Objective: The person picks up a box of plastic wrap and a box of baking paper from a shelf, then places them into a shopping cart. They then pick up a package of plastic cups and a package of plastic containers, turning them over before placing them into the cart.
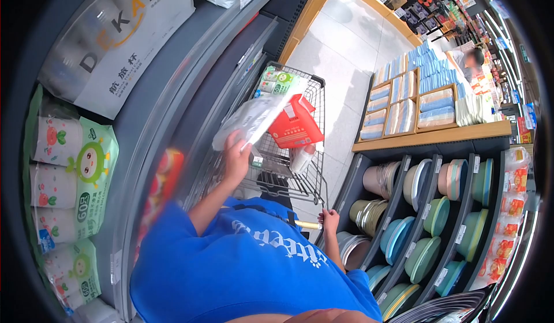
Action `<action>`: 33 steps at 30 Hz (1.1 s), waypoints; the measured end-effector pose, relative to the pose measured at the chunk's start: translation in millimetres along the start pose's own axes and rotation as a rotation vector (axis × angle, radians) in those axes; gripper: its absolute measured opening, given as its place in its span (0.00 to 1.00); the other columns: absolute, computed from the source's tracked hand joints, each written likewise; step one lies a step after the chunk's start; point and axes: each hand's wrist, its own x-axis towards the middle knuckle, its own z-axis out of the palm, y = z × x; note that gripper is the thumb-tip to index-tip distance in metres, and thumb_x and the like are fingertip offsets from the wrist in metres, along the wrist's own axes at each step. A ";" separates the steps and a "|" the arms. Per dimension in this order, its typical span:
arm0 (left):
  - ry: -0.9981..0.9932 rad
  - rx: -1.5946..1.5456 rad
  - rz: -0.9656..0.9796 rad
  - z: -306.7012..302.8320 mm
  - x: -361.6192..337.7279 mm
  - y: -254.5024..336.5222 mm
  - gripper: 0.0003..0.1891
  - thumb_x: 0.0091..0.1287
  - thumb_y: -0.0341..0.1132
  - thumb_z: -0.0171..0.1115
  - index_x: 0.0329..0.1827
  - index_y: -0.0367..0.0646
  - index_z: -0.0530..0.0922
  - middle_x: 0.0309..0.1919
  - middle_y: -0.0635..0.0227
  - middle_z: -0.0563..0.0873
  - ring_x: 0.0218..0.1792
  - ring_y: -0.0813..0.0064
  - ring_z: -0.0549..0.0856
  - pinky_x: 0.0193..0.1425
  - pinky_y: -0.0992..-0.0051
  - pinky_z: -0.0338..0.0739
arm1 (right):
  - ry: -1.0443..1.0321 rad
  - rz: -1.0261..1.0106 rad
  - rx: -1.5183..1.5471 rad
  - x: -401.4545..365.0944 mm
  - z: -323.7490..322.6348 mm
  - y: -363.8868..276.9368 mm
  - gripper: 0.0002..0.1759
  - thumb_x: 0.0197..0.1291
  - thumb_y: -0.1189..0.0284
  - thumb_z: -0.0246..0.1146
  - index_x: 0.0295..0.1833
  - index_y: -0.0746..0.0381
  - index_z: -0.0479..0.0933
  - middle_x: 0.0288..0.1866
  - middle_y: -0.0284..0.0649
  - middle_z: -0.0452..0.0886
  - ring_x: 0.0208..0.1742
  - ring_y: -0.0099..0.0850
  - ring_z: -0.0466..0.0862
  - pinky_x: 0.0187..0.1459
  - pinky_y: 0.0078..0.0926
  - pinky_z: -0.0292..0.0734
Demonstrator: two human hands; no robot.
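- Supermarket aisle with a pale tiled floor [346,40] that runs away between shelving on both sides.
- Grey shelving [173,92] on the left carries a big white pack printed "DEKANG" [124,28]. Below it lie green-and-white paper-roll packs [75,178] marked "60".
- On the right, a dark rack of bowls [427,219] holds beige, green and blue ones standing on edge. Folded blue and white goods [415,103] sit on wood above it.
- A wire cart [300,173] stands straight ahead and holds a red carton [294,124].
- The left hand [236,158] is raised, its fingers closed on the lower edge of a white plastic pack [254,118]. The pack hangs over the cart's near left corner and partly hides the carton.
- The right hand [330,219] is curled round the cart's yellow handle [306,225].
- The small print on the white pack is too blurred to read.
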 end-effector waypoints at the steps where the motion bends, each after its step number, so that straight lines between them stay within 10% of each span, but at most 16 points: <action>1: -0.062 -0.018 0.030 -2.7 2.9 7.4 0.08 0.66 0.31 0.65 0.38 0.32 0.81 0.66 0.50 0.74 0.68 0.49 0.71 0.73 0.58 0.63 | -0.006 0.000 0.000 0.0 -0.1 1.6 0.12 0.66 0.73 0.64 0.31 0.60 0.69 0.25 0.42 0.82 0.21 0.28 0.82 0.20 0.25 0.73; 9: -0.502 0.231 0.117 -0.3 -1.7 43.3 0.08 0.63 0.33 0.67 0.38 0.36 0.84 0.59 0.54 0.78 0.58 0.50 0.77 0.63 0.56 0.72 | -0.023 -0.004 -0.018 3.7 -3.7 5.7 0.11 0.65 0.72 0.66 0.34 0.66 0.74 0.27 0.44 0.84 0.24 0.30 0.86 0.23 0.25 0.76; 16: -0.979 0.386 0.600 22.5 -37.7 58.2 0.10 0.66 0.34 0.64 0.46 0.40 0.85 0.58 0.59 0.82 0.63 0.53 0.76 0.70 0.54 0.67 | -0.012 0.000 -0.012 1.4 -2.9 4.2 0.13 0.67 0.71 0.65 0.31 0.60 0.70 0.26 0.41 0.83 0.22 0.27 0.83 0.22 0.23 0.73; 23: -0.892 -0.419 0.125 2.2 -2.6 104.7 0.18 0.73 0.38 0.58 0.61 0.38 0.80 0.61 0.57 0.83 0.61 0.66 0.82 0.68 0.59 0.73 | 0.006 -0.009 -0.034 2.8 -4.4 1.4 0.12 0.67 0.70 0.65 0.31 0.61 0.72 0.26 0.40 0.83 0.23 0.27 0.83 0.22 0.23 0.74; 29: -0.528 -1.418 -0.157 -53.4 69.7 138.6 0.14 0.79 0.45 0.53 0.36 0.48 0.72 0.57 0.51 0.83 0.61 0.51 0.83 0.66 0.52 0.78 | -0.004 0.008 -0.050 8.4 -7.3 5.3 0.12 0.67 0.70 0.65 0.32 0.62 0.73 0.27 0.41 0.84 0.23 0.27 0.84 0.23 0.23 0.75; 33: -0.368 -1.594 -0.661 -18.9 101.0 73.5 0.20 0.80 0.47 0.46 0.62 0.44 0.77 0.62 0.55 0.82 0.63 0.61 0.81 0.70 0.56 0.73 | -0.017 0.002 -0.049 12.2 -8.2 8.6 0.11 0.66 0.71 0.66 0.32 0.62 0.73 0.27 0.41 0.84 0.23 0.27 0.84 0.22 0.24 0.75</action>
